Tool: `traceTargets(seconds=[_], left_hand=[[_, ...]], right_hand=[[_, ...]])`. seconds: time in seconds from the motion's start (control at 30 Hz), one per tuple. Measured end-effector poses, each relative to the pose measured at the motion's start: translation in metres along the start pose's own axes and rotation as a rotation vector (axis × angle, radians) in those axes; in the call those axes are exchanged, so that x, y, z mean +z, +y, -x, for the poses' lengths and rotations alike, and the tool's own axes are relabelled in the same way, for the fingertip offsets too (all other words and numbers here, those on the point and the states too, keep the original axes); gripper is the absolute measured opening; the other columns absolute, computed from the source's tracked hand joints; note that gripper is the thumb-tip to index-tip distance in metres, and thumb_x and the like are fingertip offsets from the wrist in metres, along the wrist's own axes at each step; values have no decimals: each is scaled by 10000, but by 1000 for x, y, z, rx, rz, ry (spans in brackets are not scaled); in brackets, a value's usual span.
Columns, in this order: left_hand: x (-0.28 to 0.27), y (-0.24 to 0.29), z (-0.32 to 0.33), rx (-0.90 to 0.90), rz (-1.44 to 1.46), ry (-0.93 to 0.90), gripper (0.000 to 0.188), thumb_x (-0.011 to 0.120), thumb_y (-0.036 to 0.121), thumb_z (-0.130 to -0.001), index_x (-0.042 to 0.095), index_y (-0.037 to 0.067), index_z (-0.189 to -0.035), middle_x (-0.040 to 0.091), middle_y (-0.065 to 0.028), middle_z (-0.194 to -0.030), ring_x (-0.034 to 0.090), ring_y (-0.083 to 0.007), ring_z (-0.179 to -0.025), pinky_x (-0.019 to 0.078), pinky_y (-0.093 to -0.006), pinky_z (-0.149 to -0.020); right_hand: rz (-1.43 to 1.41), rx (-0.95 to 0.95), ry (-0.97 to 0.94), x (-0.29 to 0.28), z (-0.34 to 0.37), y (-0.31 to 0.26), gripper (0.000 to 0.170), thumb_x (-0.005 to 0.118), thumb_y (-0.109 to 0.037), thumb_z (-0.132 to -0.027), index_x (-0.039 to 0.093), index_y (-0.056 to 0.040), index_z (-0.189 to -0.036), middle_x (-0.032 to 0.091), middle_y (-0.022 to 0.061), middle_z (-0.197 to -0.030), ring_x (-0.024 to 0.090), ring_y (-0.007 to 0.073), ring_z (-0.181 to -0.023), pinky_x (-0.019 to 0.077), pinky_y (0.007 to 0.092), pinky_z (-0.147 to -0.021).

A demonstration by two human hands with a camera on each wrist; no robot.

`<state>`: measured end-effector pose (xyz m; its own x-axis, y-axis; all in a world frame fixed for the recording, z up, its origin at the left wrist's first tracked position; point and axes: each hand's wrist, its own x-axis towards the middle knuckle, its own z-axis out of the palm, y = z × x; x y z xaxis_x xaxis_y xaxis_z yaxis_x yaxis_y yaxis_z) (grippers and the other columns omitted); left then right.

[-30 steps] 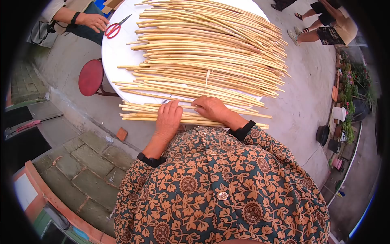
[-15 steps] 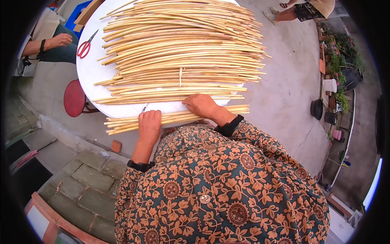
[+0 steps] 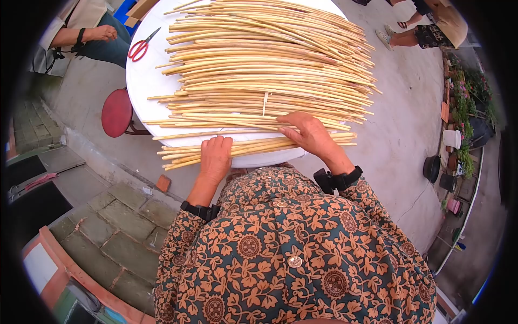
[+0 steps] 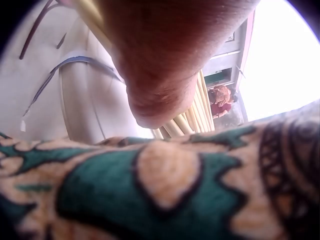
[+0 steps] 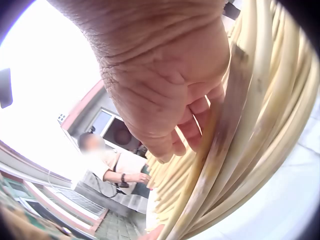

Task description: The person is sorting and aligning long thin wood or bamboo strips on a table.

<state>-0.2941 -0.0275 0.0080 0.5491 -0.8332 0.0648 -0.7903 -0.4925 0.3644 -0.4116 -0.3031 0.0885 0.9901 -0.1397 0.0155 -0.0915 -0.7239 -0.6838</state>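
Long, slender, straw-coloured sticks point(image 3: 264, 70) lie side by side in a wide layer on a round white table. Along the table's near edge, my left hand point(image 3: 216, 156) grips a small bundle of the sticks point(image 3: 253, 147) near its left end, knuckles on top. My right hand point(image 3: 312, 135) reaches across that bundle's right part, its thumb and forefinger around a single stick point(image 3: 216, 133) between the bundle and the layer. In the right wrist view its fingers point(image 5: 192, 125) curl down behind the nearest sticks. The left hand's fingertips are hidden beneath the bundle.
Red-handled scissors point(image 3: 143, 46) lie at the left of the white table point(image 3: 148, 81). A red stool point(image 3: 117, 113) stands beside it. Another person's hand point(image 3: 101, 33) is at the upper left; someone else's legs point(image 3: 402, 39) show at the upper right. A pale tie point(image 3: 265, 103) crosses some sticks.
The view swung left and back. The left hand keeps hold of the near bundle. My right hand left the bundle for the layer's near edge, and a single stick now lies apart there.
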Motion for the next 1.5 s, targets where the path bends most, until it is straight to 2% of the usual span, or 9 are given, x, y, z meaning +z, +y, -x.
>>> traceTargets(seconds=[0.17, 0.33, 0.5, 0.6, 0.7, 0.83, 1.13, 1.4, 1.5], left_hand=[[-1, -4, 1, 7, 71, 49, 335, 688, 29, -717, 593, 102, -1029, 610, -77, -953, 599, -281, -950, 427, -424, -831], [-5, -4, 0, -90, 45, 113, 302, 696, 42, -741, 599, 98, -1022, 619, -81, -922, 609, -286, -921, 427, -421, -827], [-75, -27, 3, -243, -10, 361, 299, 722, 58, -772, 631, 83, -1055, 656, -109, -924, 644, -314, -865, 472, -420, -772], [-138, -14, -11, -457, 469, 458, 278, 712, 55, -842, 646, 55, -1112, 699, -93, -941, 677, -237, -789, 517, -366, -707], [-189, 18, -23, -552, 964, 402, 238, 693, 90, -910, 651, 30, -1136, 718, -66, -951, 665, -144, -777, 530, -304, -689], [-176, 45, -36, -362, 1107, 461, 270, 714, 136, -920, 643, 28, -1158, 702, -36, -946, 640, -116, -822, 534, -295, -731], [-62, 39, -33, -429, 846, 292, 580, 755, 153, -858, 458, 89, -1353, 699, -122, -1042, 697, -316, -1013, 560, -416, -834], [-76, 50, -52, -26, 529, 443, 531, 723, 220, -894, 499, 76, -1352, 662, -160, -1162, 665, -377, -1040, 567, -435, -816], [-53, 47, -59, 87, 801, 399, 587, 752, 194, -862, 477, 62, -1364, 655, -169, -1169, 663, -385, -1035, 563, -441, -851]], right_hand=[[-258, 27, 105, -47, 21, -51, 232, 656, -225, -975, 723, -18, -1057, 732, 122, -963, 715, 232, -884, 573, 333, -757], [-978, 217, -289, -74, 48, -56, 237, 646, -210, -995, 728, 11, -1024, 734, 98, -943, 705, 167, -856, 573, 290, -772], [-840, 474, -468, -53, 38, -30, 275, 692, -248, -968, 708, -2, -1090, 721, 78, -972, 677, 154, -914, 552, 294, -819], [-801, 345, -400, -45, -2, -65, 532, 770, -250, -909, 582, -41, -1360, 670, 96, -1191, 630, 158, -1086, 528, 303, -953], [-816, 59, -338, -53, -51, -111, 889, 837, -321, -825, 362, -44, -1523, 562, 164, -1363, 537, 267, -1290, 409, 399, -1128], [-978, -129, -287, -53, -90, -163, 1077, 874, -329, -769, 221, -47, -1578, 472, 176, -1452, 462, 296, -1375, 322, 425, -1191], [-874, 72, -286, 21, -76, -131, 843, 885, -262, -783, 404, -31, -1435, 594, 119, -1277, 562, 213, -1225, 492, 392, -1025], [-1110, -94, 52, -5, -66, -155, 552, 850, -171, -802, 558, -30, -1249, 652, 104, -1157, 612, 191, -1130, 498, 370, -1015], [-1106, -85, 80, 2, -57, -146, 461, 827, -123, -808, 577, -22, -1182, 663, 100, -1074, 632, 191, -1053, 528, 356, -953]])
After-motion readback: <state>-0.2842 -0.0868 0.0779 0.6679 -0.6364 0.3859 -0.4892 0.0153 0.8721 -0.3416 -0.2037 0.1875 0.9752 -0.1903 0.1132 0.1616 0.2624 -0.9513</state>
